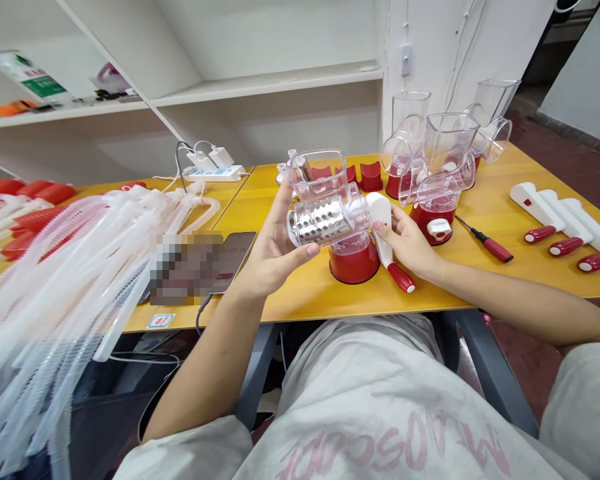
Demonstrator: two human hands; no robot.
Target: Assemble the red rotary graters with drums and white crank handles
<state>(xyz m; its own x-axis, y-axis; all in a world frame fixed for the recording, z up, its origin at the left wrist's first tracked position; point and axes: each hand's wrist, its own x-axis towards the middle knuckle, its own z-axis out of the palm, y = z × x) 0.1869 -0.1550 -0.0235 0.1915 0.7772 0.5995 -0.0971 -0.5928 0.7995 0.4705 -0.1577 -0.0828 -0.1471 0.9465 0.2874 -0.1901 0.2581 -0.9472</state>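
Note:
A rotary grater point(330, 200) with a clear hopper, a perforated metal drum and a red base point(354, 261) stands on the yellow table point(305, 293). My left hand point(275, 250) is wrapped around its clear drum housing, thumb under the drum's open end. My right hand point(409, 243) grips the white crank handle point(386, 233) with a red knob, held against the right end of the drum.
Three finished graters point(437, 173) stand behind. A red-handled screwdriver point(486, 241) and three white crank handles point(563, 223) lie at the right. A phone point(233, 259) lies left of my hand, a heap of white plastic parts point(60, 280) at far left, a power strip point(215, 173) at the back.

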